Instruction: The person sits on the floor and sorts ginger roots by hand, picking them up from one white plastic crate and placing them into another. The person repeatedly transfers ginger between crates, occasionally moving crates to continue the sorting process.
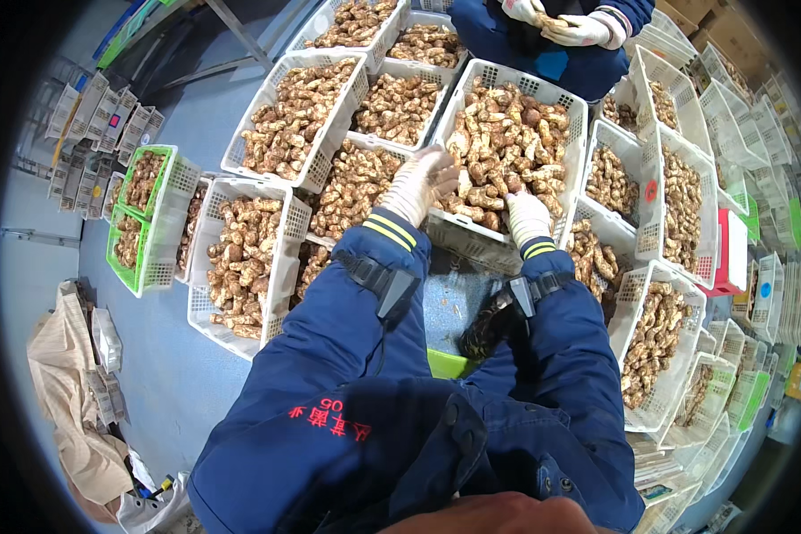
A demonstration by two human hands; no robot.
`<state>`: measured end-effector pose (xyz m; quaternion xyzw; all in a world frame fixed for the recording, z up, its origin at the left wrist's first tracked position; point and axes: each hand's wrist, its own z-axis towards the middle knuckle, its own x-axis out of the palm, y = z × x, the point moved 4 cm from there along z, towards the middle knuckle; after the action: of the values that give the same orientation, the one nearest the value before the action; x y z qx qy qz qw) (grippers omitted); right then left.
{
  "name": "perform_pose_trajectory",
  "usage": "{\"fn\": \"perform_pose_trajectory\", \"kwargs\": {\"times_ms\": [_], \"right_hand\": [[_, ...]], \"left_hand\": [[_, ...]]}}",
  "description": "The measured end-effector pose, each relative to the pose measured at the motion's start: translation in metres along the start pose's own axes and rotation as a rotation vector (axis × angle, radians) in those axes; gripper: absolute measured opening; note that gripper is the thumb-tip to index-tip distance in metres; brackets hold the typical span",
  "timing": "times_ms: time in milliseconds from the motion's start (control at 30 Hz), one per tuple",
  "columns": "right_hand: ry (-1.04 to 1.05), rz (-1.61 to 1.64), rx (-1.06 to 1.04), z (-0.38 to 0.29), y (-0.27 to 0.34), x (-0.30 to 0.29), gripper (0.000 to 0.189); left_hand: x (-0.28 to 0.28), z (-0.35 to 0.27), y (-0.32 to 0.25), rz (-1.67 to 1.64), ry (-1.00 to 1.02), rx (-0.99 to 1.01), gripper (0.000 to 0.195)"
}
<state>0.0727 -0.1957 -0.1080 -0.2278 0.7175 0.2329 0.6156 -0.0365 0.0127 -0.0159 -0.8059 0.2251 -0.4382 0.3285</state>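
Before me stands a white perforated plastic crate (446, 127) heaped with brown-and-cream mushrooms (507, 143) that have thick stems. My left hand (424, 181), in a pale knitted glove, is over the crate's left rim, its fingers stretched towards the heap. I see nothing held in it. At the near side of the same crate, my right hand (528, 215), gloved alike, reaches down with its fingertips against the mushrooms. Its palm side is hidden, so a grip on one cannot be made out.
Mushroom-filled crates flank me at left (277, 260) and right (661, 340), some stacked. Across the crate, a co-worker's gloved hands (567, 28) hold a mushroom. A green-rimmed crate (140, 247) stands farther left on the blue floor (153, 347). A red-and-white box (731, 253) is at right.
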Motion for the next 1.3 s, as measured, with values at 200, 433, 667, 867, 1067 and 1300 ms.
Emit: {"fn": "perform_pose_trajectory", "kwargs": {"times_ms": [200, 433, 667, 867, 1067, 1300], "right_hand": [[-0.078, 0.618, 0.052, -0.031, 0.005, -0.044, 0.047], [0.005, 1.459, -0.103, -0.077, 0.039, -0.07, 0.035], [0.416, 2.226, 0.148, -0.088, 0.065, -0.063, 0.036], [0.452, 2.311, 0.136, -0.089, 0.067, -0.064, 0.035], [0.616, 2.327, 0.245, -0.088, 0.064, -0.054, 0.045], [0.738, 2.423, 0.158, -0.096, 0.073, -0.071, 0.056]], "left_hand": [[-0.002, 0.011, 0.011, 0.112, 0.096, -0.008, 0.042], [0.012, -0.003, 0.014, 0.017, 0.192, -0.098, 0.037], [0.039, -0.029, -0.001, 0.021, 0.424, -0.158, 0.04], [0.035, -0.032, -0.002, 0.184, 0.308, -0.152, 0.044], [0.04, -0.029, 0.004, 0.063, 0.455, -0.155, 0.054], [0.035, -0.032, 0.004, 0.31, 0.33, -0.215, 0.053]]}}
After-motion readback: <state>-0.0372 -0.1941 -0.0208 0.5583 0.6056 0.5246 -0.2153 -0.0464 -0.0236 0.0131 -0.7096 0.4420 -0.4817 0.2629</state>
